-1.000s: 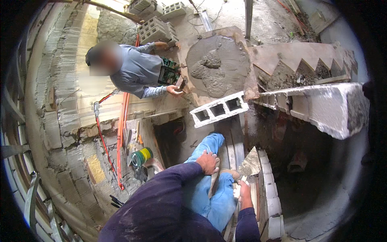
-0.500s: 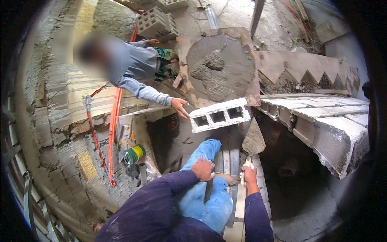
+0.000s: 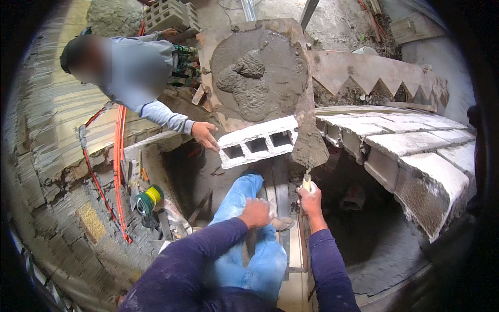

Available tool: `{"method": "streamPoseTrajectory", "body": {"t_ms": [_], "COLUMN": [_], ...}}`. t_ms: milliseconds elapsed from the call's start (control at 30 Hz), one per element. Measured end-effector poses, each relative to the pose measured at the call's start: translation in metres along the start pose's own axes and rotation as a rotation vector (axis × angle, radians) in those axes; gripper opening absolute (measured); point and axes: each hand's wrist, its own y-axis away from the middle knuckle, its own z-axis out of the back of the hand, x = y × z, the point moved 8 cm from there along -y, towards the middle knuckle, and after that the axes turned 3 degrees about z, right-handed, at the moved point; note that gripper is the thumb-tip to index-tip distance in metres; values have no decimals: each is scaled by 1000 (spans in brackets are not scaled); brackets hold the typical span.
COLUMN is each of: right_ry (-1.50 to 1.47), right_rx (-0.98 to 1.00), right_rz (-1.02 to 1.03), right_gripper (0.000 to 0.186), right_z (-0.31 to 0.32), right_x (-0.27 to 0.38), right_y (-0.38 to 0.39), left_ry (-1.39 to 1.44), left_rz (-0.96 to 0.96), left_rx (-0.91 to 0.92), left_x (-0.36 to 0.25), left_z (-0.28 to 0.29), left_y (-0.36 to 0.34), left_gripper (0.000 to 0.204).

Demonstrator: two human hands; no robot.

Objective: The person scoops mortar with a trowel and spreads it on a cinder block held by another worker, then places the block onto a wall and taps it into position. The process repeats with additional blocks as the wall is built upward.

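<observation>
Trowel [image 3: 311,145] in hand, the person faces a cluttered building site, and the biggest thing I see around them is the pale block wall [image 3: 405,130] stretching off to their right, with a dark hollow [image 3: 358,223] under its ragged edge. Next comes the square board [image 3: 296,27] straight ahead, a broad round spread of wet grey mortar [image 3: 260,78] covering most of it. To the left of it is a co-worker [image 3: 143,57] in a grey top, 1 arm stretched out. Legs in blue jeans [image 3: 249,249] point toward the board. By the board's near edge sits a concrete block [image 3: 257,131], its 3 hollow cells turned to the person. Smaller is the trowel: its grey-smeared blade is at the block's right end, between block and wall, tip toward the board; whether blade and block touch, I cannot tell. The right hand [image 3: 312,203] has its grip closed around the handle. The left hand [image 3: 256,213] is over the jeans, fingers curled and blurred, so I cannot tell if that grip holds anything. The co-worker's hand [image 3: 205,135] is loosely open right at the block's left end, contact unclear. Off left lies a green and yellow spool [image 3: 149,198].
</observation>
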Motion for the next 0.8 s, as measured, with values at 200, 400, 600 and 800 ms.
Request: {"method": "streamPoseTrajectory", "body": {"t_ms": [200,400,600,800], "right_ry": [286,552,865,1202], "right_rx": [-16,-71,-9,-160], "right_rz": [319,457,292,617], "right_gripper": [22,23,40,36], "right_z": [-1,-21,-64,-119], "right_x": [71,117,130,200], "right_y": [-90,-235,-378,-469], "left_ry": [335,374,604,803], "left_rz": [-191,-214,-280,-337], "left_rx": [43,220,134,104], "left_x": [-75,-87,-101,-97], "left_z": [-30,-25,15,24], "left_y": [-74,-99,-99,-102], "left_gripper": [52,50,50,48]}}
